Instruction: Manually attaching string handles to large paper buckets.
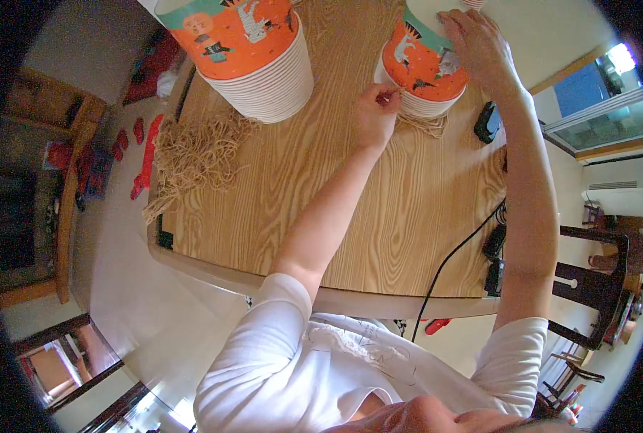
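A short stack of paper cups (429,70), printed orange and green with small figures, stands at the far right of the table. My left hand (378,115) is closed in a pinch against its near left side; what lies between the fingertips is too small to make out. Over the far right side of the same stack reaches my right hand (480,47), fingers stretched out. Loose strands of twine (428,127) lie under the stack's near side. To the left rises a taller stack of matching cups (267,90), with a tangled heap of brown twine (198,155) beside it.
The wood-grain table (300,216) has a pale rounded edge. Along its right side are a black device (488,123), a black cable (448,260) and dark boxy items (493,263). A dark chair (588,285) stands to the right. Red items (148,155) lie on the floor at left.
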{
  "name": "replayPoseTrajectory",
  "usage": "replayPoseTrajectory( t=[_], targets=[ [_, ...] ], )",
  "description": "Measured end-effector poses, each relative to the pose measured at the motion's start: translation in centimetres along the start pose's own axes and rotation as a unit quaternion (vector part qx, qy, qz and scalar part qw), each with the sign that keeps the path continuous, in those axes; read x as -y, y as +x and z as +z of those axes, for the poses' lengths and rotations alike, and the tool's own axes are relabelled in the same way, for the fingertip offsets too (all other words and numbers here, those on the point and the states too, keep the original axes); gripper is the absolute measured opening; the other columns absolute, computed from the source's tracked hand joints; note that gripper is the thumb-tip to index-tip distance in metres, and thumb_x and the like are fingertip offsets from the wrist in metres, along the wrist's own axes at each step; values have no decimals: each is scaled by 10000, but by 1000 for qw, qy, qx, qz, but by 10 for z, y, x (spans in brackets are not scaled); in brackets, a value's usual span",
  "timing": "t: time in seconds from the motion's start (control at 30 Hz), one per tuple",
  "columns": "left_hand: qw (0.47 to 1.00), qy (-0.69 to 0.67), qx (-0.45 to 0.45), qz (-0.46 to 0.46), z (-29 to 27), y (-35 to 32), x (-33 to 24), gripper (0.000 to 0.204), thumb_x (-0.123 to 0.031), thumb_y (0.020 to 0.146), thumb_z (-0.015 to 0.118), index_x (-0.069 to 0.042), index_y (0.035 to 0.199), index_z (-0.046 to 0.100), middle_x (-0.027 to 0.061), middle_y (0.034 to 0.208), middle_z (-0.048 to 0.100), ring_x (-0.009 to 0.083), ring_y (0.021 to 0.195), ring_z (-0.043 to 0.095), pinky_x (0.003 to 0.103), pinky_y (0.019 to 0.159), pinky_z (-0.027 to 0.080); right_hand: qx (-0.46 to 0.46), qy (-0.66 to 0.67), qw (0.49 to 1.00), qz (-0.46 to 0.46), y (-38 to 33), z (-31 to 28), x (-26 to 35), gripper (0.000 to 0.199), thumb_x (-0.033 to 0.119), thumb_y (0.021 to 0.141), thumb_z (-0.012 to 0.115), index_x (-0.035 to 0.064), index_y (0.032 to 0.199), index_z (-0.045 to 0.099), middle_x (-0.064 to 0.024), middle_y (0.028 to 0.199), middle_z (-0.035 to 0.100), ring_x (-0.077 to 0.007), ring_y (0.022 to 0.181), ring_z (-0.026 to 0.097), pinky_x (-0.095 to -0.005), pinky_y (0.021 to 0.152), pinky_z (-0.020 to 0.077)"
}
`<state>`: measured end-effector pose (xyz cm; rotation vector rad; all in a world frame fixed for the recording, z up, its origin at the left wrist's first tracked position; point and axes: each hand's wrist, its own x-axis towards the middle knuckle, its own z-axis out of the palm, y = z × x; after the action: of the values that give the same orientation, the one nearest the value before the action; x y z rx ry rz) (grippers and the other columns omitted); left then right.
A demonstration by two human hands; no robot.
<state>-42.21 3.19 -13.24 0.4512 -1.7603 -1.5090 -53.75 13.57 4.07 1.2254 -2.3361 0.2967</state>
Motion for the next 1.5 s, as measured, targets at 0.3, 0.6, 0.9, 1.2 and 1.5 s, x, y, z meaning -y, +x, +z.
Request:
replayPoseTrajectory(
  t=[0.3, 0.6, 0.9, 1.2, 1.5],
  targets=[
    [997, 70, 26, 4, -8, 0, -7, 117, -99, 747, 626, -21, 834, 621, 122, 723, 625, 218, 645, 619, 313, 615, 487, 9, 184, 983, -17, -6, -31, 31, 137, 79, 717, 628, 14, 813, 554, -137, 842, 542, -263, 872, 526, -370, 695, 442],
    [963, 201, 17, 182, -18, 5, -17, 216, -101, 671, 672, -94, 870, 587, 85, 864, 577, 279, 826, 553, 399, 690, 462, 73, 277, 958, 24, -3, -13, 15, 193, 145, 800, 627, 29, 752, 480, 7, 661, 453, -92, 641, 412, -248, 606, 375],
    [973, 166, 18, 163, -11, 3, -9, 212, -119, 696, 664, -73, 875, 559, 103, 832, 575, 296, 811, 552, 399, 681, 461, -80, 263, 960, -51, -6, -4, 21, 150, 141, 815, 617, 28, 878, 541, -18, 786, 554, -111, 773, 523, -263, 740, 436],
    [953, 164, -25, 254, -16, -3, -3, 157, -63, 697, 650, -72, 849, 613, 78, 863, 585, 274, 802, 554, 378, 681, 469, -7, 275, 962, -4, -7, -7, 23, 213, 128, 816, 615, 15, 987, 556, -54, 883, 600, -140, 836, 560, -279, 795, 447],
    [905, 308, 110, 271, -27, -15, 2, 170, -48, 671, 641, -77, 838, 626, 72, 902, 577, 264, 817, 558, 380, 684, 475, -7, 304, 949, 86, -13, -9, 41, 148, 114, 830, 592, 21, 936, 545, -75, 911, 617, -148, 856, 572, -288, 781, 461]
  ],
)
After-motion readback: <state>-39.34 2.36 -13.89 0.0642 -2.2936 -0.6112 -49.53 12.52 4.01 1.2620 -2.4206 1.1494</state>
